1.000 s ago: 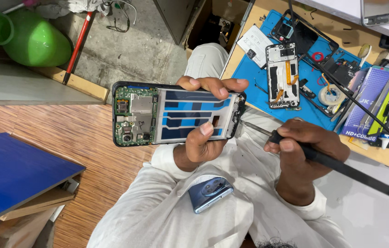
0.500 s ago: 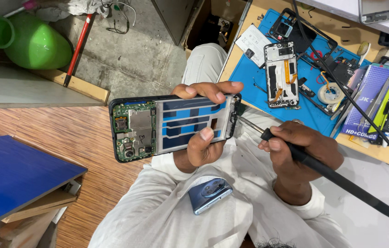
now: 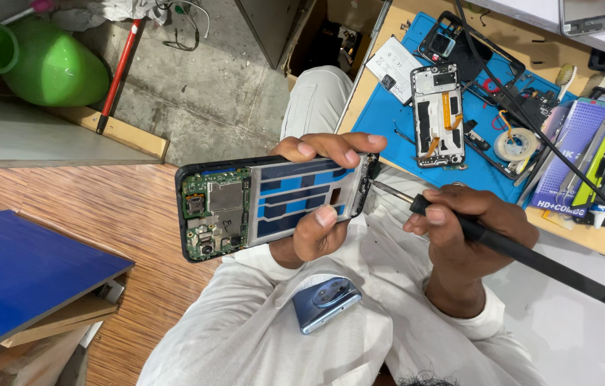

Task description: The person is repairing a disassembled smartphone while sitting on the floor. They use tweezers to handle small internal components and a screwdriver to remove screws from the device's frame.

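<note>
My left hand (image 3: 317,229) grips the opened phone (image 3: 274,204); my right hand (image 3: 470,229) holds the soldering iron (image 3: 531,257) at its end.

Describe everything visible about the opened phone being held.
The opened phone has its back cover off, showing a green circuit board with metal shields at its left end and a silvery mid-frame with blue and dark strips. It lies sideways in mid-air above the lap, gripped by the left hand, fingers over the top edge, thumb underneath. The metal tip of the black tool in the right hand meets its right end.
</note>
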